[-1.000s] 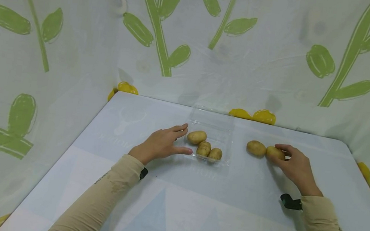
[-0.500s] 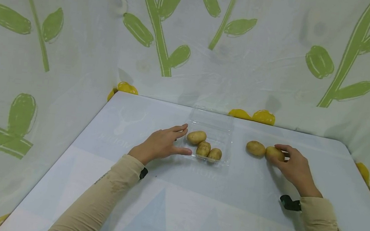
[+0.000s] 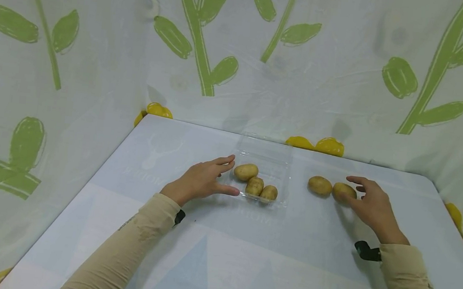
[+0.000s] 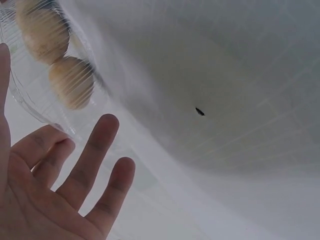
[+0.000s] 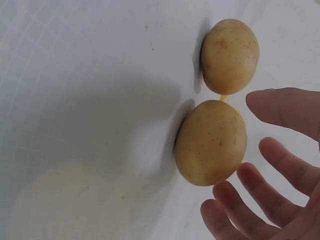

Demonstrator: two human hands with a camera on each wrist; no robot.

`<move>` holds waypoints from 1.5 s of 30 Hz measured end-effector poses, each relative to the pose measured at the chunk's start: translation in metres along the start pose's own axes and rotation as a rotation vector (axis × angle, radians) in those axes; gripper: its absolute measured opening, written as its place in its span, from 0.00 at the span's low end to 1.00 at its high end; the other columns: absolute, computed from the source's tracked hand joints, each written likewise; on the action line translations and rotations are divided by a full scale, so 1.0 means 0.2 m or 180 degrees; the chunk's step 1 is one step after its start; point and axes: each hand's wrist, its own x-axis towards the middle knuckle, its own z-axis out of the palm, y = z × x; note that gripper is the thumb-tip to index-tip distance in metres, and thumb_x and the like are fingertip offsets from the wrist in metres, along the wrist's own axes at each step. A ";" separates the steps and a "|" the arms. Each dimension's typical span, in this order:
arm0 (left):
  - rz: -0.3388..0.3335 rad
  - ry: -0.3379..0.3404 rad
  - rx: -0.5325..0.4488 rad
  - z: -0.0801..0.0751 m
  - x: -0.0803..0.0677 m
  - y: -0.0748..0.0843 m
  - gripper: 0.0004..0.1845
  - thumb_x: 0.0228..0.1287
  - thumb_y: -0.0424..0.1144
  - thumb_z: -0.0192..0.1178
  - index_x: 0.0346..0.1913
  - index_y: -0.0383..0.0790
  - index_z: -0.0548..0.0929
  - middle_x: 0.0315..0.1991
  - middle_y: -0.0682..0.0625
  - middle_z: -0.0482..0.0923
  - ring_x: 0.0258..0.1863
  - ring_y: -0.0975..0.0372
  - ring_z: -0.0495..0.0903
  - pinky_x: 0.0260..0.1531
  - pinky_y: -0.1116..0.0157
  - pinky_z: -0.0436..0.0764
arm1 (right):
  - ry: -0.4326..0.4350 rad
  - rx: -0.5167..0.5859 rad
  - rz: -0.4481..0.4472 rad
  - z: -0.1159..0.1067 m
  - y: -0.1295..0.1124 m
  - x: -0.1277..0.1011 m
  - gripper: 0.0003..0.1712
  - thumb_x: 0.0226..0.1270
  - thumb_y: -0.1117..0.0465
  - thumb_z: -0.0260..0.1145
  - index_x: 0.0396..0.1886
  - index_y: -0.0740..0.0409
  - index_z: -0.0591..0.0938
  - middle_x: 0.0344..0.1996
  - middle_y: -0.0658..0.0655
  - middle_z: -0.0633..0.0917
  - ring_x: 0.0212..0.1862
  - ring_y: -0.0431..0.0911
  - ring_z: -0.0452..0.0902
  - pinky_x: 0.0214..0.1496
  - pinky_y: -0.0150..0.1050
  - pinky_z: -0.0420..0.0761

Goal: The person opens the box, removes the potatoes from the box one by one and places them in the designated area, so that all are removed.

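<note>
A clear plastic clamshell box lies with its lid folded back, three potatoes inside, one of them a potato at its left side. My left hand stands spread at the box's left edge; in the left wrist view a fingertip seems to touch the plastic. On the table to the right sit two more potatoes, a left potato and a right potato, nearly touching. Beside the right potato my right hand holds its fingers loosely spread, gripping nothing. Whether a fingertip still brushes that potato I cannot tell.
Everything rests on a pale table printed with blue triangles. A flower-print sheet hangs behind and along the sides. A small dark speck lies on the tabletop near my left hand.
My right hand has loosened its fingers from the right potato and shifted slightly right. That potato stays in place. The left hand and the box have not visibly moved.
</note>
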 end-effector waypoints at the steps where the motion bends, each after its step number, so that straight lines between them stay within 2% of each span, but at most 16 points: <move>1: 0.0002 0.0002 0.0005 0.00 0.00 0.00 0.52 0.46 0.76 0.52 0.71 0.48 0.60 0.72 0.63 0.48 0.66 0.63 0.61 0.57 0.57 0.69 | 0.0007 0.0001 -0.0008 0.00 0.00 0.00 0.33 0.64 0.47 0.63 0.63 0.61 0.69 0.59 0.72 0.69 0.56 0.67 0.67 0.46 0.61 0.71; 10: -0.0016 0.0005 -0.0002 0.00 -0.01 0.00 0.51 0.46 0.75 0.53 0.71 0.49 0.60 0.72 0.63 0.48 0.67 0.63 0.60 0.58 0.57 0.69 | 0.0218 0.0084 -0.0199 0.00 -0.04 0.00 0.32 0.63 0.50 0.64 0.63 0.60 0.70 0.59 0.70 0.69 0.54 0.65 0.68 0.47 0.59 0.72; 17: 0.0000 0.0007 0.0003 0.00 0.00 0.00 0.52 0.46 0.76 0.52 0.71 0.48 0.59 0.72 0.62 0.48 0.56 0.64 0.74 0.56 0.57 0.70 | 0.0352 0.0303 -0.0226 -0.01 -0.15 0.01 0.32 0.61 0.50 0.66 0.63 0.56 0.71 0.59 0.65 0.70 0.57 0.61 0.67 0.53 0.57 0.70; 23: 0.0002 0.0001 0.0007 0.00 0.00 0.00 0.52 0.46 0.75 0.52 0.71 0.48 0.60 0.72 0.62 0.49 0.61 0.64 0.69 0.58 0.58 0.69 | 0.0339 0.0332 -0.0245 0.02 -0.26 0.03 0.32 0.61 0.50 0.66 0.64 0.53 0.70 0.60 0.64 0.69 0.56 0.59 0.68 0.53 0.57 0.71; 28: -0.0011 -0.0028 -0.0046 -0.01 -0.01 0.01 0.52 0.46 0.74 0.54 0.71 0.48 0.59 0.72 0.62 0.48 0.54 0.65 0.75 0.59 0.58 0.68 | 0.0333 0.0385 -0.0376 0.06 -0.37 0.06 0.32 0.60 0.51 0.68 0.63 0.51 0.70 0.60 0.60 0.70 0.56 0.56 0.68 0.52 0.55 0.73; 31: -0.0010 -0.0033 -0.0047 -0.01 0.00 0.01 0.52 0.46 0.74 0.54 0.71 0.47 0.59 0.73 0.61 0.48 0.53 0.65 0.76 0.59 0.57 0.68 | 0.0329 0.0451 -0.0465 0.09 -0.44 0.06 0.32 0.59 0.50 0.68 0.63 0.49 0.71 0.59 0.56 0.71 0.57 0.55 0.69 0.52 0.54 0.73; 36: 0.0006 -0.0046 -0.0022 0.00 0.00 0.01 0.52 0.46 0.74 0.54 0.71 0.47 0.59 0.73 0.61 0.48 0.56 0.64 0.74 0.59 0.57 0.68 | 0.0354 0.0632 -0.0805 0.15 -0.52 0.08 0.30 0.58 0.54 0.69 0.61 0.52 0.72 0.57 0.54 0.74 0.56 0.52 0.69 0.52 0.50 0.73; 41: -0.0006 -0.0050 -0.0027 0.01 0.00 0.02 0.52 0.46 0.74 0.54 0.71 0.47 0.59 0.73 0.62 0.48 0.50 0.66 0.78 0.58 0.56 0.69 | 0.0285 0.0655 -0.1020 0.20 -0.59 0.09 0.30 0.58 0.53 0.69 0.61 0.49 0.72 0.57 0.51 0.74 0.56 0.50 0.69 0.52 0.50 0.74; 45: 0.0007 -0.0011 -0.0044 0.00 0.00 0.02 0.52 0.46 0.74 0.54 0.71 0.47 0.59 0.73 0.61 0.48 0.56 0.64 0.74 0.58 0.56 0.69 | 0.0240 0.0544 -0.1123 0.25 -0.65 0.10 0.31 0.57 0.52 0.70 0.61 0.48 0.72 0.57 0.51 0.74 0.55 0.49 0.70 0.50 0.49 0.75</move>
